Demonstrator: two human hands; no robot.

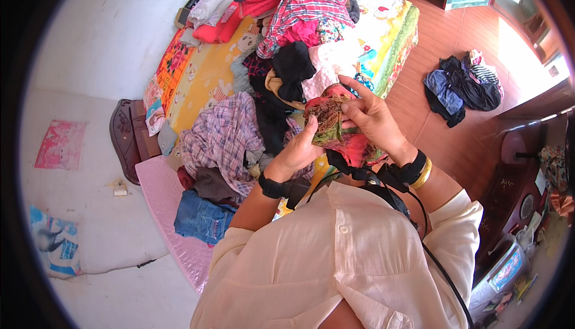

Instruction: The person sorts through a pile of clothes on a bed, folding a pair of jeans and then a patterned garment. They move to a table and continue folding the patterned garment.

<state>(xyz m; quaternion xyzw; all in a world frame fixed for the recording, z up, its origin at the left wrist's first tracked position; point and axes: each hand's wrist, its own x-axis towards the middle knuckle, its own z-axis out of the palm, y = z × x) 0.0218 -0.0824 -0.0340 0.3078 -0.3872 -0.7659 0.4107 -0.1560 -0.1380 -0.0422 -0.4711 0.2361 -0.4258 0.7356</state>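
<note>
Both hands hold a bunched red, green and brown patterned cloth (pixel 331 122) in front of my chest. My left hand (pixel 302 146) grips its left side, thumb up along the edge. On the right side, my right hand (pixel 375 118) pinches the cloth between thumb and fingers, the index finger stretched out. Below and beyond the cloth, a bed bears loose clothes: a plaid shirt (pixel 224 136), black garments (pixel 294 66), a pale pink garment (pixel 330 66) and folded blue jeans (pixel 202 216).
A tall heap with a red checked garment (pixel 310 5) stands at the bed's far end. Dark clothes (pixel 467 84) lie on the tiled floor (pixel 449 140) to the right. A white wall (pixel 108 50) borders the left; a dark wooden cabinet (pixel 503 199) stands at right.
</note>
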